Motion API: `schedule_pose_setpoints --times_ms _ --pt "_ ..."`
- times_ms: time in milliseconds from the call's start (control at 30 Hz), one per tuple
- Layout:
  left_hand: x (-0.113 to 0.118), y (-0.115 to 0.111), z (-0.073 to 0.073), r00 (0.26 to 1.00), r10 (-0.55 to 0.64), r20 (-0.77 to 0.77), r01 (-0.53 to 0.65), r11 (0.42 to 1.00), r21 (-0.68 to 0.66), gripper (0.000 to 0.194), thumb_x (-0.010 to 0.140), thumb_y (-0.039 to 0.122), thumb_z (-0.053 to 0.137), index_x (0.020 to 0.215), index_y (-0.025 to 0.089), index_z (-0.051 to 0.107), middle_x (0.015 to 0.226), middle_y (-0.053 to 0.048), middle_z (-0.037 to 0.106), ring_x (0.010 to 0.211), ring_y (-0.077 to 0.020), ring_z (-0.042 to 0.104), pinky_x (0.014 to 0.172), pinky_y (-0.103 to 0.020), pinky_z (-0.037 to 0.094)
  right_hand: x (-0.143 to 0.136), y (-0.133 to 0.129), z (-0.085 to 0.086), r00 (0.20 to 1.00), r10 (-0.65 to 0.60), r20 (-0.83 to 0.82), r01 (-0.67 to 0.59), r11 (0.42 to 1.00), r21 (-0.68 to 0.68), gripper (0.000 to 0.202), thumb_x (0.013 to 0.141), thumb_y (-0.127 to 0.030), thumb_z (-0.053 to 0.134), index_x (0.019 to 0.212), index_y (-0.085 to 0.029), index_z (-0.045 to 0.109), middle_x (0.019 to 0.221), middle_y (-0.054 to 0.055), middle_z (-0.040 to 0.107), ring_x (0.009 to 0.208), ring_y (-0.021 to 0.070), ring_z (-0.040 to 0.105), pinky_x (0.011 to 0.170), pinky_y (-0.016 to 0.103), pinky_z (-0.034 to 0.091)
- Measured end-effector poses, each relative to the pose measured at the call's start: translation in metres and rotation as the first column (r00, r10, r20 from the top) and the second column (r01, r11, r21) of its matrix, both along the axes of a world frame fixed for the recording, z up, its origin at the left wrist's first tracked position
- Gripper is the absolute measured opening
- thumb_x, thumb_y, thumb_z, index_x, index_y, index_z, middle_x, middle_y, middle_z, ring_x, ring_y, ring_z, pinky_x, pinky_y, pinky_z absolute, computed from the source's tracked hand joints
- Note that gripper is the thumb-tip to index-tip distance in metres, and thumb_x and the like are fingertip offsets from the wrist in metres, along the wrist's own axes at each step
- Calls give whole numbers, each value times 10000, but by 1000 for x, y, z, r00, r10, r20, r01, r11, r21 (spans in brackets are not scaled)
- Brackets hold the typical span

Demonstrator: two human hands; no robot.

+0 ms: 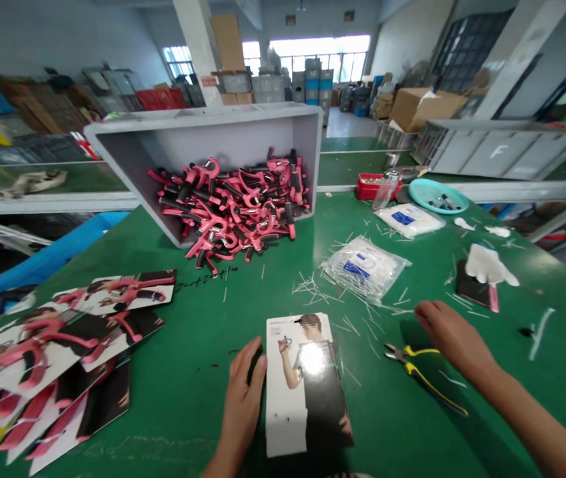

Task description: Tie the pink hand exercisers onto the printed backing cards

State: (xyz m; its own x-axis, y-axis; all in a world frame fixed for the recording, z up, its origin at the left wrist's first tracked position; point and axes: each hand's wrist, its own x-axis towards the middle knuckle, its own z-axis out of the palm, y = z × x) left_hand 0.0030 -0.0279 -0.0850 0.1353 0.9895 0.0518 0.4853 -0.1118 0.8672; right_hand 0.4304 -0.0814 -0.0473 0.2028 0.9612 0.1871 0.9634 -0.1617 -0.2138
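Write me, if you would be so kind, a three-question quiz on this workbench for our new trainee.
1. True or false: the yellow-handled pliers lie loose on the green table.

2. Multiple choice: which lies right beside the left hand?
A) the white glove
B) the printed card
C) the red box

3. Fill in the missing colour: pink-and-black hand grips spill from a ...... crate lying on its side.

Key: 1. True; 2. B; 3. grey.
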Motion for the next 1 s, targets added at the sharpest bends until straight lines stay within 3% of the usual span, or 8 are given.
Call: schedule_pose_setpoints --times_ms 200,367,467,600,667,767,900,1000 --pt "12 24 79 900 -401 -169 435 833 342 328 961 233 477 1263 274 600 1272 -51 631 1229 -214 502 1068 -431 345 -100 7 82 863 471 -180 -467 882 70 203 967 -247 442 1078 -223 610 1011 92 570 901 210 567 771 331 480" --pt "30 33 104 806 -592 13 592 805 33 199 927 279 553 975 194 727 903 -50 738 881 -190 654 863 -329 466 -150 39 102 673 649 -354 -628 755 190 185 964 -219 475 1057 -240 634 1007 67 590 949 190 577 816 328 483" --pt "23 27 100 871 -459 173 472 881 -40 191 905 288 585 844 163 715 758 -33 707 751 -163 642 744 -269 471 -158 55 95 565 564 -603 -545 803 240 125 928 -271 564 1021 -242 643 964 43 617 920 184 600 828 332 481" --pt "21 16 98 941 -318 116 301 944 138 138 896 266 600 847 182 698 831 -22 680 810 -149 607 773 -259 443 -187 61 69 133 245 -960 -444 881 163 153 904 -318 603 1011 -209 609 815 1 626 731 146 617 732 308 508" --pt "23 12 96 938 -343 43 329 925 189 161 917 262 567 834 191 685 801 -13 661 817 -149 594 802 -271 438 -203 57 54 4 148 -989 -459 879 129 133 892 -320 625 902 -188 612 772 -9 619 684 130 607 713 296 506" --pt "19 9 78 950 -307 -53 311 935 170 165 897 310 592 992 195 663 977 -50 663 983 -191 582 910 -326 430 -211 48 36 -6 102 -995 -359 928 97 160 882 -333 647 846 -181 610 707 -16 624 638 120 602 681 275 503" --pt "2 6 27 983 -112 -145 119 992 45 680 761 399 727 1350 161 485 1376 -162 488 1300 -320 400 1091 -491 300 -195 42 20 -68 63 -996 -135 988 71 185 906 -371 612 873 -191 594 737 2 673 593 116 613 600 249 514" --pt "-7 7 -1 981 -191 -42 190 981 -42 421 897 352 552 1294 214 570 1310 -112 567 1246 -266 477 1086 -450 326 -189 43 14 -172 51 -984 -55 997 61 170 902 -359 620 885 -201 562 836 13 696 616 113 635 580 237 533"
